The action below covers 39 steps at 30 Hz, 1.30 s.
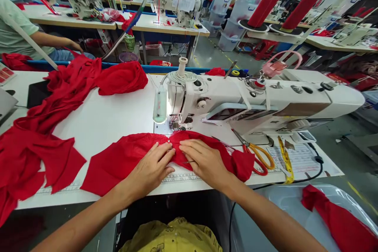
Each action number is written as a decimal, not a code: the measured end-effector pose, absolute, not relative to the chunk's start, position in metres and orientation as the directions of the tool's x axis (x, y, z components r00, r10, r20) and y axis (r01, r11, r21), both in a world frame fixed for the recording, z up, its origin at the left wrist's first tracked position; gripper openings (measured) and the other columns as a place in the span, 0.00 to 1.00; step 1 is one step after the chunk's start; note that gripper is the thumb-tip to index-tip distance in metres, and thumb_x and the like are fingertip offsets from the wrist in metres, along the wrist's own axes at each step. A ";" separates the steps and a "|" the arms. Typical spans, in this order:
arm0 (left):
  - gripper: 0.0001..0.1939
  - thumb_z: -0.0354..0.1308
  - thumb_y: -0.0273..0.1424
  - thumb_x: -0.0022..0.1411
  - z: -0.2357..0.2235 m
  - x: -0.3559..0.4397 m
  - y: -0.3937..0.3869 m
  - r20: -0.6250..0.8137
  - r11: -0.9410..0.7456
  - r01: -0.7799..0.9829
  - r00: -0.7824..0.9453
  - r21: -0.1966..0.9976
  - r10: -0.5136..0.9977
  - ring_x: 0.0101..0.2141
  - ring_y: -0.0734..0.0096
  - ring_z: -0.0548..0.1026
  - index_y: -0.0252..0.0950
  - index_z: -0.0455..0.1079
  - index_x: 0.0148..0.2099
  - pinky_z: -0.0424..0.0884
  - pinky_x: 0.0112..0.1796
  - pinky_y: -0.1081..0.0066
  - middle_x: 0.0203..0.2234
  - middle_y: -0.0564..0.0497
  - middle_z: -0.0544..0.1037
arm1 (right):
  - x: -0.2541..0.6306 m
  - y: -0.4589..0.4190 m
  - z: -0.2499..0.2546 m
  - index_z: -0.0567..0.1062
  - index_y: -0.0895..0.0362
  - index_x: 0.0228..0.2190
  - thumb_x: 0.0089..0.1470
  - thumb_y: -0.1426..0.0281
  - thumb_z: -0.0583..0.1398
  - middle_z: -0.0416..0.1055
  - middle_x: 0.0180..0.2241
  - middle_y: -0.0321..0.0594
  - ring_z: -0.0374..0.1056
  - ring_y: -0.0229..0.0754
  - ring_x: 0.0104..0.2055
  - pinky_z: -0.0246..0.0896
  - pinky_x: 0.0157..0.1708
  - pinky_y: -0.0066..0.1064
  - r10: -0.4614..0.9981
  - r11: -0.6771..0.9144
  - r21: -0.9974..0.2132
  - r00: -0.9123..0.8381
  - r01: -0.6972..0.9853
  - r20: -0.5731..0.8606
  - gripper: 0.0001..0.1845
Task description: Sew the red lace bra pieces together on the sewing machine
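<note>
A piece of red fabric (112,161) lies across the front of the sewing machine bed, its far edge close to the presser foot (175,126). My left hand (153,167) rests on the fabric with fingers stretched out and lying flat. Opposite it, my right hand (206,161) presses the same fabric just right of the seam area. A thin dark metal tip (189,162) pokes out from under my right hand; the rest of that tool is hidden. The white sewing machine (218,90) stands directly beyond both hands.
Orange-handled scissors (256,151), a yellow tape measure (285,161) and a paper sheet (307,161) lie at right. More red fabric (59,98) heaps at left. A grey plastic bin (277,204) stands below right. Red thread cones (267,4) stand behind. A co-worker's arm (56,41) shows upper left.
</note>
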<state>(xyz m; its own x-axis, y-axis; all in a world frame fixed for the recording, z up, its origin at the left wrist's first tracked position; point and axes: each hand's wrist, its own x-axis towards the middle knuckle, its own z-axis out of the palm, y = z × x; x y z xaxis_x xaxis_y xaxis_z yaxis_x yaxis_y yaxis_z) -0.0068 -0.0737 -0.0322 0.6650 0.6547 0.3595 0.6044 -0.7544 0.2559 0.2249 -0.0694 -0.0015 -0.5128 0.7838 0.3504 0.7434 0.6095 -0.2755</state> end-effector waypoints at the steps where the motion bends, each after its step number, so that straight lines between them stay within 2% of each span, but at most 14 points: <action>1: 0.23 0.50 0.36 0.72 -0.031 -0.005 -0.072 0.373 -0.749 0.621 0.654 0.232 0.658 0.60 0.51 0.69 0.28 0.63 0.63 0.66 0.59 0.44 0.58 0.33 0.71 | 0.221 -0.062 -0.001 0.77 0.53 0.49 0.63 0.76 0.53 0.76 0.51 0.40 0.70 0.42 0.54 0.71 0.51 0.33 0.772 0.628 -0.301 -0.526 0.717 0.358 0.18; 6: 0.24 0.49 0.37 0.72 -0.031 -0.004 -0.069 0.348 -0.736 0.660 0.662 0.149 0.664 0.60 0.48 0.69 0.25 0.63 0.62 0.67 0.58 0.42 0.58 0.32 0.71 | 0.211 -0.038 -0.016 0.77 0.57 0.50 0.66 0.67 0.55 0.76 0.52 0.44 0.70 0.47 0.55 0.73 0.49 0.37 0.763 0.642 -0.274 -0.559 0.716 0.325 0.15; 11: 0.24 0.49 0.38 0.72 -0.026 -0.010 -0.068 0.302 -0.734 0.630 0.669 0.255 0.679 0.61 0.50 0.67 0.30 0.63 0.63 0.64 0.60 0.42 0.59 0.35 0.71 | 0.215 -0.047 -0.024 0.75 0.57 0.53 0.67 0.68 0.55 0.74 0.55 0.45 0.68 0.48 0.58 0.74 0.48 0.38 0.781 0.609 -0.231 -0.523 0.759 0.342 0.17; 15: 0.19 0.47 0.34 0.73 -0.018 -0.005 -0.059 0.359 -0.681 0.638 0.579 0.360 0.732 0.59 0.55 0.69 0.31 0.65 0.60 0.65 0.61 0.48 0.57 0.37 0.73 | 0.214 -0.044 -0.014 0.77 0.56 0.50 0.66 0.71 0.54 0.76 0.52 0.42 0.70 0.45 0.57 0.72 0.53 0.36 0.738 0.662 -0.262 -0.549 0.702 0.393 0.15; 18: 0.18 0.45 0.31 0.73 -0.023 0.000 -0.050 0.379 -0.617 0.686 0.492 0.385 0.784 0.58 0.56 0.70 0.30 0.65 0.59 0.68 0.60 0.51 0.55 0.37 0.74 | 0.212 -0.038 -0.012 0.77 0.56 0.51 0.66 0.67 0.56 0.76 0.53 0.44 0.69 0.46 0.58 0.72 0.53 0.38 0.734 0.671 -0.269 -0.571 0.690 0.367 0.16; 21: 0.20 0.45 0.33 0.73 -0.035 -0.001 -0.045 0.336 -0.601 0.715 0.502 0.357 0.797 0.61 0.53 0.67 0.31 0.62 0.63 0.64 0.62 0.46 0.59 0.37 0.71 | 0.212 -0.038 -0.015 0.74 0.56 0.55 0.64 0.61 0.58 0.72 0.57 0.47 0.66 0.50 0.60 0.73 0.51 0.41 0.769 0.635 -0.254 -0.565 0.730 0.297 0.21; 23: 0.22 0.46 0.34 0.73 -0.039 -0.004 -0.045 0.317 -0.610 0.712 0.523 0.348 0.792 0.63 0.53 0.65 0.33 0.60 0.65 0.61 0.63 0.45 0.61 0.37 0.69 | 0.213 -0.042 -0.018 0.72 0.56 0.57 0.65 0.61 0.57 0.70 0.59 0.47 0.64 0.51 0.62 0.75 0.49 0.40 0.781 0.619 -0.234 -0.559 0.750 0.278 0.22; 26: 0.22 0.47 0.32 0.73 -0.035 -0.006 -0.048 0.342 -0.638 0.690 0.541 0.343 0.769 0.62 0.54 0.66 0.32 0.59 0.65 0.62 0.62 0.46 0.60 0.36 0.70 | 0.215 -0.047 -0.018 0.72 0.56 0.57 0.65 0.62 0.57 0.70 0.59 0.47 0.64 0.50 0.62 0.74 0.50 0.39 0.777 0.625 -0.248 -0.559 0.741 0.288 0.22; 29: 0.20 0.47 0.28 0.72 -0.026 -0.005 -0.051 0.387 -0.673 0.661 0.555 0.332 0.736 0.61 0.56 0.68 0.30 0.62 0.63 0.65 0.61 0.50 0.59 0.36 0.71 | 0.217 -0.044 -0.014 0.76 0.56 0.52 0.65 0.67 0.57 0.72 0.56 0.45 0.68 0.47 0.58 0.71 0.53 0.39 0.769 0.633 -0.317 -0.524 0.707 0.367 0.16; 32: 0.17 0.47 0.27 0.72 -0.023 -0.004 -0.051 0.407 -0.701 0.639 0.576 0.317 0.709 0.59 0.58 0.71 0.32 0.66 0.60 0.65 0.61 0.50 0.57 0.38 0.73 | 0.215 -0.038 -0.011 0.78 0.55 0.49 0.65 0.73 0.55 0.77 0.51 0.43 0.72 0.43 0.52 0.72 0.51 0.35 0.751 0.653 -0.357 -0.511 0.668 0.418 0.15; 35: 0.17 0.49 0.29 0.72 -0.029 -0.003 -0.051 0.386 -0.723 0.627 0.615 0.289 0.687 0.58 0.56 0.71 0.32 0.67 0.60 0.64 0.61 0.45 0.55 0.39 0.75 | 0.211 -0.036 -0.013 0.78 0.55 0.48 0.65 0.72 0.55 0.79 0.46 0.43 0.72 0.43 0.50 0.73 0.48 0.35 0.716 0.693 -0.312 -0.570 0.650 0.403 0.14; 39: 0.17 0.50 0.25 0.71 -0.037 -0.004 -0.050 0.392 -0.734 0.631 0.627 0.252 0.673 0.59 0.52 0.71 0.29 0.68 0.59 0.65 0.60 0.44 0.55 0.37 0.75 | 0.208 -0.039 -0.017 0.77 0.56 0.49 0.66 0.71 0.55 0.77 0.49 0.45 0.70 0.46 0.54 0.74 0.46 0.34 0.744 0.658 -0.222 -0.576 0.720 0.337 0.14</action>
